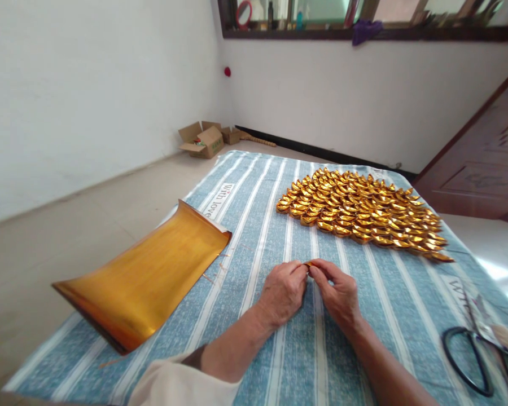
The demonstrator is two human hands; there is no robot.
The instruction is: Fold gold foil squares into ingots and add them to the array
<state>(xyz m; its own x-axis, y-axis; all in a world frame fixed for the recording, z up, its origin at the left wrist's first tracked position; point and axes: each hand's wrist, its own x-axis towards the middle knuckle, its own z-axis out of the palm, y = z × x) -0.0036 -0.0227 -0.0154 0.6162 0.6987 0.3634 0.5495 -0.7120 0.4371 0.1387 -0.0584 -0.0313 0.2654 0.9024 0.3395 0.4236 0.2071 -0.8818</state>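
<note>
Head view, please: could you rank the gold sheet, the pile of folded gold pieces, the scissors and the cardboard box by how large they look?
1. Gold sheet and pile: look alike, and the sheet is nearer, so unranked.
2. Scissors, cut off by the frame.
3. Cardboard box, far off, so its true size is unsure.

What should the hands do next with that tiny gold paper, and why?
Probably finish the fold: the left hand and right hand pinch a small gold piece together, not yet shaped like the folded gold ingots laid in rows beyond.
</note>
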